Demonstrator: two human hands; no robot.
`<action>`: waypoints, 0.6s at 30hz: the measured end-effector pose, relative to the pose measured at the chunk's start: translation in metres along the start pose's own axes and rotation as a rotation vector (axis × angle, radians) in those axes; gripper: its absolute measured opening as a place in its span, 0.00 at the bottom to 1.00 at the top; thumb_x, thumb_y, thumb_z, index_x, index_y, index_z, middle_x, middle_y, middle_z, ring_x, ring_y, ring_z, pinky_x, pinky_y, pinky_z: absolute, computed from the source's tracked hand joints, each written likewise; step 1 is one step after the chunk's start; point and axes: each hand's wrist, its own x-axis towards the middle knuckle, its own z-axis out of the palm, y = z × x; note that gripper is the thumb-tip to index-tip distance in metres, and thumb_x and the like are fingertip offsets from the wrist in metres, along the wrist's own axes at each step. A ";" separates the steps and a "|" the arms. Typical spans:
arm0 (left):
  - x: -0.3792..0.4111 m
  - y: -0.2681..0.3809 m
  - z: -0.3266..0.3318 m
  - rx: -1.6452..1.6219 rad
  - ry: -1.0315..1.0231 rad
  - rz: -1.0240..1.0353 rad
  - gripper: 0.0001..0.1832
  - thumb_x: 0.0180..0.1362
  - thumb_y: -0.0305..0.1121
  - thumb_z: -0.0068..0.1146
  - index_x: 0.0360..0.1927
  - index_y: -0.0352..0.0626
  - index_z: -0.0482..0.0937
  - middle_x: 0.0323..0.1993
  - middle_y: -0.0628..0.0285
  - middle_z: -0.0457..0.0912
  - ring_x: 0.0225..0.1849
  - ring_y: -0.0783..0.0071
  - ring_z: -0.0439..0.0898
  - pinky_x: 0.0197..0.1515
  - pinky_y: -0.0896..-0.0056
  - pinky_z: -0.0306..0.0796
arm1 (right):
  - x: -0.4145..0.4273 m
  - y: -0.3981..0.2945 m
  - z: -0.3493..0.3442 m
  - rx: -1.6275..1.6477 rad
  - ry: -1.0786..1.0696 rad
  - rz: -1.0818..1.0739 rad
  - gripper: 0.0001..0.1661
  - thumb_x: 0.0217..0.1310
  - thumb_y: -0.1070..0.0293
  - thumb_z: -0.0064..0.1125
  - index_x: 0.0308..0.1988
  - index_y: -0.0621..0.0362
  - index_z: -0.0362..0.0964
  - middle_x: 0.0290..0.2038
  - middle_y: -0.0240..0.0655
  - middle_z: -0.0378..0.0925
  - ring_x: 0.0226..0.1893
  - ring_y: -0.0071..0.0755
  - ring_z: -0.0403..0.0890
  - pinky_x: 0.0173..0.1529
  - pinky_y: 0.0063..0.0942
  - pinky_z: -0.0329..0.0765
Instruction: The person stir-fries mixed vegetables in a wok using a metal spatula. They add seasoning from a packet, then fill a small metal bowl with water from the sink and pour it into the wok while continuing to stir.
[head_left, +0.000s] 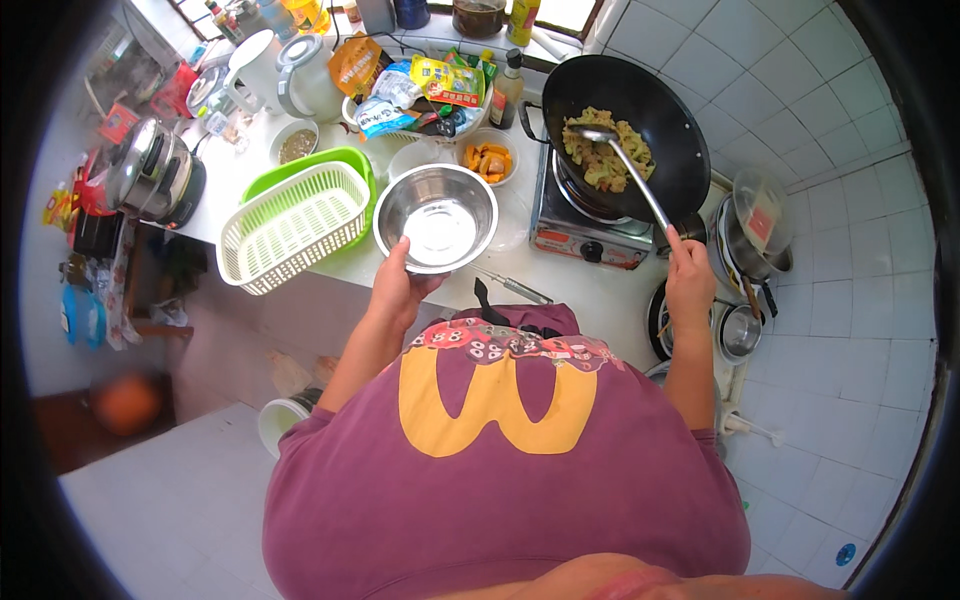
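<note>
My left hand (405, 279) grips the near rim of a stainless steel bowl (436, 217), thumb inside it; the bowl has nothing in it. With my right hand (690, 271) I hold the long handle of a metal ladle (634, 171). Its head rests among cooked, chopped food (609, 150) in a black wok (675, 127). The wok sits tilted on a gas stove (589, 240). Just beyond the steel bowl stands a small bowl of orange chunks (489, 161).
Left of the bowl, a white slotted basket (296, 225) sits over a green basin (364, 161). Behind are a basket of seasoning packets (420, 90), a glass bottle (507, 90) and a pitcher (306, 75). A knife sharpener or similar metal tool (517, 286) lies near the counter edge. Pans (750, 247) lean at right.
</note>
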 end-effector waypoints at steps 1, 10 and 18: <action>0.002 0.001 -0.001 -0.010 -0.011 0.010 0.26 0.68 0.49 0.35 0.59 0.40 0.65 0.50 0.55 0.77 0.43 0.63 0.81 0.42 0.69 0.76 | -0.001 0.004 0.001 -0.015 -0.011 -0.012 0.25 0.57 0.76 0.55 0.54 0.42 0.73 0.37 0.34 0.71 0.35 0.42 0.77 0.37 0.37 0.74; 0.002 0.012 -0.003 -0.039 -0.038 0.007 0.26 0.69 0.44 0.30 0.61 0.34 0.61 0.55 0.50 0.74 0.53 0.57 0.77 0.44 0.63 0.80 | -0.007 0.013 -0.019 0.168 -0.023 0.180 0.26 0.58 0.76 0.53 0.56 0.44 0.71 0.39 0.37 0.72 0.37 0.44 0.76 0.42 0.36 0.73; -0.003 0.026 0.009 -0.078 -0.095 0.023 0.27 0.69 0.43 0.29 0.62 0.30 0.57 0.56 0.43 0.70 0.54 0.52 0.76 0.52 0.54 0.79 | 0.006 0.005 0.011 0.030 0.006 0.370 0.26 0.59 0.74 0.53 0.58 0.49 0.68 0.40 0.41 0.71 0.40 0.48 0.76 0.45 0.40 0.73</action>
